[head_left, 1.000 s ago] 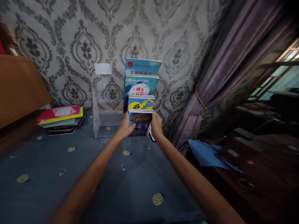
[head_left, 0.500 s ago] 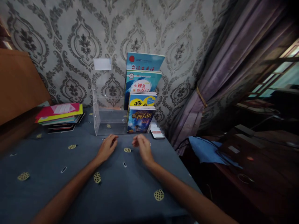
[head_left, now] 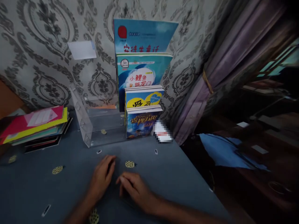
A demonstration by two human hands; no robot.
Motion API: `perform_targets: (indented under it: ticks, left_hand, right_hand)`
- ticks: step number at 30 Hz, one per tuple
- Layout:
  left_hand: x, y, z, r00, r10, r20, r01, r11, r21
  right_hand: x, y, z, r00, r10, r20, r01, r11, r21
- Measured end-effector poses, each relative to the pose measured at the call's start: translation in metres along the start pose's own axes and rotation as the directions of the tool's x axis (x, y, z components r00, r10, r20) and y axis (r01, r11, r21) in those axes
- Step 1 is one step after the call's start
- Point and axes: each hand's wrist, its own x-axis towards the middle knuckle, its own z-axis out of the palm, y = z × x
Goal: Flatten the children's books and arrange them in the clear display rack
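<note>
- Left hand [head_left: 102,176]: lower middle of the frame, over the table [head_left: 72,193], thumb slightly apart from loosely bent fingers.
- Right hand [head_left: 134,187]: just beside it, lower centre, fingers loosely curled, thumb side uppermost.
- Books [head_left: 141,124]: upright in stepped rows at the centre, tallest at the back, in the right part of a clear rack [head_left: 82,119].
- Folder pile [head_left: 44,126]: lying flat, middle left.
- Purple curtain [head_left: 193,102]: tied, right of centre.

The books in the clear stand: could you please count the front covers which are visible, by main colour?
Light blue or teal covers: 2
Yellow-and-blue cover: 1
Dark blue cover: 1
Total: 4 front covers
</note>
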Motion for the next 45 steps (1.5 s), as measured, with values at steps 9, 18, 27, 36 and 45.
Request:
perform_targets:
  ticks: [9, 18, 27, 36, 45]
  left_hand:
    - [0.0, -0.005, 0.004, 0.996, 0.066, -0.054, -0.061, 0.995, 0.075]
    - [0.038, 0.069, -0.045, 0.911, 0.382, -0.157, -0.346, 0.913, 0.215]
    - [0.128, 0.082, -0.048, 0.952, 0.303, -0.047, -0.251, 0.858, 0.448]
    - [0.15, 0.097, -0.039, 0.988, 0.103, 0.118, -0.152, 0.825, 0.544]
    - [0.153, 0.11, -0.038, 0.988, 0.02, 0.152, -0.106, 0.807, 0.581]
  right_hand:
    - [0.006, 0.012, 0.001, 0.999, 0.021, -0.039, -0.018, 0.997, 0.075]
    - [-0.004, 0.004, 0.015, 0.99, -0.141, -0.031, 0.133, 0.972, -0.194]
    - [-0.001, 0.011, 0.018, 0.988, -0.148, -0.041, 0.139, 0.978, -0.158]
    - [-0.003, 0.011, 0.018, 0.989, -0.143, -0.03, 0.135, 0.975, -0.177]
    - [-0.006, 0.005, 0.017, 0.991, -0.132, -0.017, 0.123, 0.958, -0.261]
